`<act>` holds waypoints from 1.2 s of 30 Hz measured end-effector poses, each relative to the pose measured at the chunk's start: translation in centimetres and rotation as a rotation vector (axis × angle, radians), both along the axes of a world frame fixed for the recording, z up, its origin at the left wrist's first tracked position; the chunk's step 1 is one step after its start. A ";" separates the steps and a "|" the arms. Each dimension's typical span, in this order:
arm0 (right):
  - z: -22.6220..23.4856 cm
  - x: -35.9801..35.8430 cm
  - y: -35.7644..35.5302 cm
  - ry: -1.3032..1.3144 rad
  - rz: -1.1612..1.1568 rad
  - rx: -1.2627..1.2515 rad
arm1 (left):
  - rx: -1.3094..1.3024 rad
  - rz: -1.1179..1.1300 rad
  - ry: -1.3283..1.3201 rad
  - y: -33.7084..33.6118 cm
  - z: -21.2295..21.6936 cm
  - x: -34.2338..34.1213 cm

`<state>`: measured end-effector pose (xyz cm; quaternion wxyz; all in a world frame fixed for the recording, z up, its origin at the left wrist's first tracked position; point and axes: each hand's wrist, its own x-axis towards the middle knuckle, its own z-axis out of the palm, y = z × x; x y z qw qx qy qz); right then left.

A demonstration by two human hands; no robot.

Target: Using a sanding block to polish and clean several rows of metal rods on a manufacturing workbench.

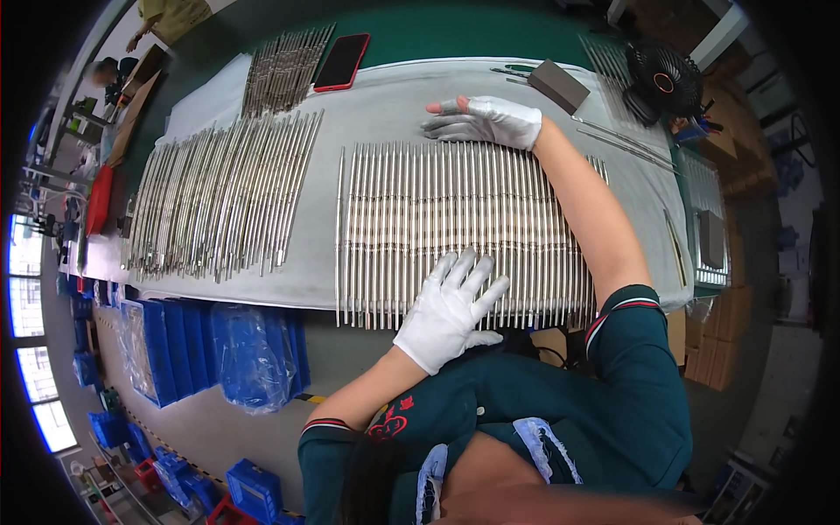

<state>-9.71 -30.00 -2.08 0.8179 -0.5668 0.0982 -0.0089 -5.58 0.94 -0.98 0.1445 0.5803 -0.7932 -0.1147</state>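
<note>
A wide row of thin, shiny metal rods (385, 236) lies side by side on the grey-white covered table in front of me. My left hand (446, 311), in a white glove, rests flat with spread fingers on the near ends of these rods. At their far ends is my right hand (490, 121), gloved too, with two fingertips bare. Its fingers stretch out to the left along the tips of the rods and grip nothing that I can see. Left of the row, a second batch of metal rods (223, 197) lies less evenly, and a darker bundle of rods (284, 70) sits beyond it.
A red-edged phone (342, 63) lies at the back. A dark grey block (560, 86) and a black fan (663, 83) stand back right, with a few loose rods (626, 147) nearby. Blue bins (175, 350), one wrapped in plastic, are below the table's left side. Another person (171, 17) is far left.
</note>
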 end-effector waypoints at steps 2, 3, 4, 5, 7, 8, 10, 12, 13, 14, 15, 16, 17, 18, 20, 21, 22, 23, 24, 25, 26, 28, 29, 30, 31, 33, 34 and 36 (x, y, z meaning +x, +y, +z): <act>0.1 -0.1 0.0 0.001 0.014 0.026 | 0.004 -0.013 0.002 0.0 -0.1 0.0; 0.2 -0.1 0.1 -0.003 0.012 0.006 | 0.004 -0.011 0.000 0.0 -0.3 0.0; 0.3 0.0 0.2 -0.006 0.010 -0.014 | -0.016 -0.012 0.006 0.1 -0.5 0.0; 0.2 0.0 0.1 -0.006 0.009 -0.015 | -0.037 -0.016 0.013 0.2 -0.6 0.0; 0.0 0.0 0.0 -0.017 0.015 -0.008 | -0.037 -0.021 0.032 0.2 -0.6 0.0; 0.0 0.1 0.0 -0.017 0.015 -0.009 | -0.037 -0.025 0.050 0.2 -0.6 0.0; 0.0 0.3 0.0 0.057 -0.076 -0.056 | -0.053 -0.030 0.065 0.2 -0.9 0.1; 0.0 0.2 0.1 0.047 -0.080 -0.056 | -0.067 -0.033 0.082 0.4 -1.2 0.0; 0.0 0.2 0.2 0.035 -0.085 -0.057 | -0.074 -0.039 0.097 0.4 -1.3 0.0; 0.1 0.2 0.3 0.034 -0.086 -0.059 | -0.084 -0.048 0.111 0.4 -1.4 0.0; 0.3 0.2 0.4 0.045 -0.068 -0.070 | -0.086 -0.049 0.110 0.4 -1.3 0.1; 0.4 0.2 0.4 0.056 -0.050 -0.080 | -0.071 -0.065 0.082 0.4 -1.2 0.1; 0.4 0.1 0.3 0.054 -0.050 -0.083 | -0.058 -0.081 0.053 0.3 -1.0 0.2; 0.2 -0.1 0.1 0.037 -0.027 -0.063 | -0.060 -0.081 0.051 0.3 -0.8 0.1; -0.1 -0.1 0.0 0.019 -0.003 -0.045 | -0.033 -0.070 0.033 0.2 -0.4 0.0; -0.1 -0.1 0.0 0.018 -0.021 -0.043 | -0.034 -0.070 0.033 0.2 -0.5 0.0; -0.2 -0.2 -0.1 0.018 -0.041 -0.041 | -0.029 -0.069 0.016 0.1 -0.6 -0.1; -0.1 -0.3 0.0 0.018 -0.043 -0.040 | -0.020 -0.068 -0.001 0.2 -0.7 -0.1; 0.1 -0.6 0.1 -0.027 -0.128 -0.090 | -0.020 -0.072 0.001 0.2 -0.6 -0.1; 0.4 -0.9 0.0 -0.070 -0.215 -0.142 | -0.015 -0.066 -0.011 0.2 -0.5 -0.1; 1.1 -2.1 -0.3 -0.099 -0.267 -0.231 | -0.012 -0.064 -0.021 0.2 -0.4 -0.1; 1.0 -5.1 -1.6 -0.046 -0.383 -0.424 | -0.023 -0.071 -0.017 0.2 -0.6 -0.1; 1.0 -6.6 -2.1 0.005 -0.487 -0.611 | -0.029 -0.067 -0.017 0.1 -0.7 -0.2; 2.0 -8.0 -1.0 0.058 -0.512 -0.783 | -0.042 -0.061 -0.022 0.3 -1.0 -0.1; 1.8 -9.3 0.1 0.060 -0.513 -0.784 | -0.043 -0.062 -0.020 0.2 -1.0 0.1; 1.7 -12.9 2.6 0.083 -0.483 -1.131 | -0.018 -0.077 -0.016 0.0 -0.7 0.1; 1.8 -14.4 4.2 0.110 -0.408 -1.319 | -0.032 -0.082 -0.008 0.0 -0.7 0.0; 2.1 -16.4 7.7 0.150 -0.225 -1.630 | -0.015 -0.077 -0.030 0.1 -0.1 0.0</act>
